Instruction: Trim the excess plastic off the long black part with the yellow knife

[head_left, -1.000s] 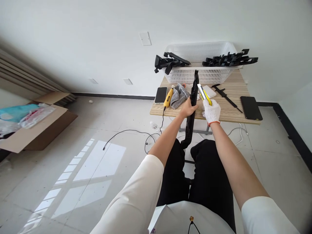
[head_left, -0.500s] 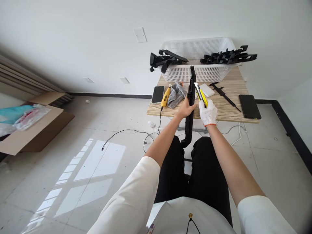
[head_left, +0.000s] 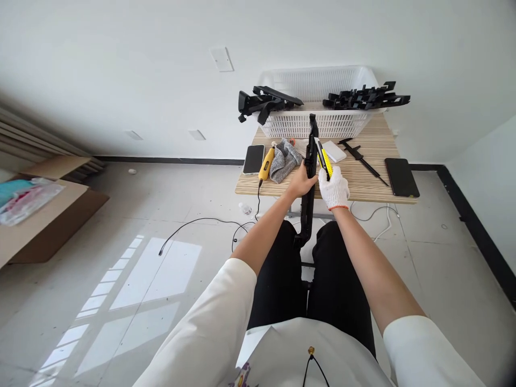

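My bare left hand (head_left: 302,181) is wrapped round the middle of a long black plastic part (head_left: 308,207). The part stands lengthwise in front of me, its far end above the table and its near end by my knees. In a white knit glove with an orange cuff, my right hand (head_left: 334,188) grips a yellow and black utility knife (head_left: 324,161). The knife's blade points up and left, close beside the part's upper half; whether it touches cannot be made out. A grey cloth (head_left: 284,160) and a yellow corded tool (head_left: 266,164) lie left of my left hand.
On the wood-grain table (head_left: 374,194) lie a phone (head_left: 253,159), a black caliper (head_left: 363,160), a white pad (head_left: 334,151) and a black tablet (head_left: 402,177). Behind, a white basket (head_left: 306,126) holds black plastic parts (head_left: 365,98). Cables (head_left: 201,219) trail across the floor; a cardboard box (head_left: 52,207) stands left.
The whole view has shifted slightly, so the table and basket sit further left. The knife blade is nearer the black part. Both hands keep their holds.
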The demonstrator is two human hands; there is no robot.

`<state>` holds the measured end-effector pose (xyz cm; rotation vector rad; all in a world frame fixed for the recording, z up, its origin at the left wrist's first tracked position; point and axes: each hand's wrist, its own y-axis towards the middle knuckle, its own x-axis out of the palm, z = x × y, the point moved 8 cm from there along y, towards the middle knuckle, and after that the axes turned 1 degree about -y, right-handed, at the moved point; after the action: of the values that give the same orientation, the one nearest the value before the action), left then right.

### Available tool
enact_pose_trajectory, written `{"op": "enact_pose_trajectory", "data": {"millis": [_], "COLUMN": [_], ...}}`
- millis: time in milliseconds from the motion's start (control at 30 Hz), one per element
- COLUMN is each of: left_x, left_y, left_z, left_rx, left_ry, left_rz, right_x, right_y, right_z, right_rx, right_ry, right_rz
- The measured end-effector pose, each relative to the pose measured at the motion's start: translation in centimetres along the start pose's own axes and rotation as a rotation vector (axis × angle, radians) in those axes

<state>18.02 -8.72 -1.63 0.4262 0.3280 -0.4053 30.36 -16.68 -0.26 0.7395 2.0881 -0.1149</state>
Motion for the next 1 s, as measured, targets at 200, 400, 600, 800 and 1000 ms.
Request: {"op": "enact_pose_trajectory", "data": {"millis": [200, 400, 600, 800, 1000], "left_x": [-0.09, -0.14, -0.38, -0.32, -0.64], "left_y": [0.03, -0.01, -0.17, -0.03, 0.15], "left_z": [-0.09, -0.05, -0.12, 0.08, -0.4], "left_rx": [0.003, 0.027, 0.025, 0.022, -0.037], "left_ry": [0.002, -0.017, -0.007, 0.021, 0.048], "left_rz": [0.02, 0.039, 0.074, 0.059, 0.065], "right_x": [0.12, -0.07, -0.2, -0.14, -0.32], "right_y": [-0.02, -0.23, -0.5, -0.46, 0.04], "right_z": [0.08, 0.01, -0.19, 0.0, 0.0], "right_rx": [0.021, 0.012, -0.006, 0.036, 0.009], "right_ry": [0.003, -0.017, -0.063, -0.076, -0.031], "right_rz": [-0.018, -0.001, -0.005, -0.017, 0.008]}}
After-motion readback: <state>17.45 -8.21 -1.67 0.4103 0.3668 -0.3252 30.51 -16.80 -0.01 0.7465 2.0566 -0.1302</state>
